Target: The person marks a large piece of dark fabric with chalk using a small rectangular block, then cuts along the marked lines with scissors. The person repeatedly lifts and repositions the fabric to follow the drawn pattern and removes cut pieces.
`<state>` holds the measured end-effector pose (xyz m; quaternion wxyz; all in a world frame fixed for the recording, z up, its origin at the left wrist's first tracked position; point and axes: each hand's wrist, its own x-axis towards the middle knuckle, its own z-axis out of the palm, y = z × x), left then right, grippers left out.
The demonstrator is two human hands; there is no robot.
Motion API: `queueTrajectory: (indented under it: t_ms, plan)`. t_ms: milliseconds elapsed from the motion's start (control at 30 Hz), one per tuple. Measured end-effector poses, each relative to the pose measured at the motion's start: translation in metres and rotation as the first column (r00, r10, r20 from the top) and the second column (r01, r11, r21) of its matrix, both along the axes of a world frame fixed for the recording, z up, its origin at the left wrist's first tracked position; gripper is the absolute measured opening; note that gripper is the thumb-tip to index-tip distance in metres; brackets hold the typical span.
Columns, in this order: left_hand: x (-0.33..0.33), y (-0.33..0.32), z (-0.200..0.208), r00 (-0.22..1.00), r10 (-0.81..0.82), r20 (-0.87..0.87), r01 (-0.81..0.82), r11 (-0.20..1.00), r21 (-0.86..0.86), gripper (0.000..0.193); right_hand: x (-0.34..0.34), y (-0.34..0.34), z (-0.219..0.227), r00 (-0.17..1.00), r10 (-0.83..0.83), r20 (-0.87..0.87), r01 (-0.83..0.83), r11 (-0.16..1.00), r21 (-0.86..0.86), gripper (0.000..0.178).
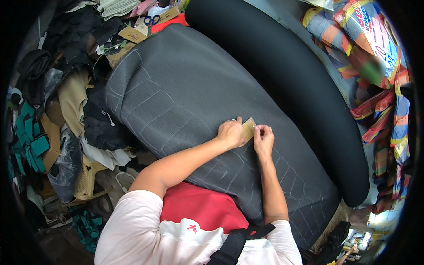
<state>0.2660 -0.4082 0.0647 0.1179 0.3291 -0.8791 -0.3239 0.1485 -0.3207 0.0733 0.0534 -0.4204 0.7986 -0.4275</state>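
Observation:
Dark grey sheet material covers the work surface, marked with many pale outlines of small four-sided and curved shapes. On it lies a small tan flat pattern piece with straight edges. My left hand holds this piece against the material from its left side, its fingers bent along the edge and partly hidden. At the piece's right edge, my right hand is closed in a pinch. A tiny pale tip shows at those fingertips, too small to name.
A thick black roll of material lies along the far right side. Dark scraps, teal pieces and a yellowish plastic chair crowd the left. Blue-handled scissors rest at the far edge. Colourful woven sacks stand at right.

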Motion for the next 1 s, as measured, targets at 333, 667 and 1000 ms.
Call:
queueTrajectory:
  t_ms: [333, 667, 1000]
  plan:
    - [0.035, -0.051, 0.007, 0.577, 0.782, -0.238, 0.498, -0.106, 0.861, 0.036, 0.064, -0.07, 0.015, 0.768, 0.333, -0.547, -0.501, 0.844, -0.191, 0.018]
    - [0.1, -0.193, 0.021, 0.308, 0.934, -0.179, 0.357, 0.061, 0.932, 0.035, 0.128, -0.175, 0.022, 0.732, 0.471, -0.492, -0.584, 0.806, -0.096, 0.043]
    - [0.118, -0.415, 0.06, -0.008, 0.944, -0.329, 0.399, 0.305, 0.865, 0.027, 0.156, -0.233, -0.025, 0.823, 0.536, -0.187, -0.553, 0.832, -0.051, 0.061]
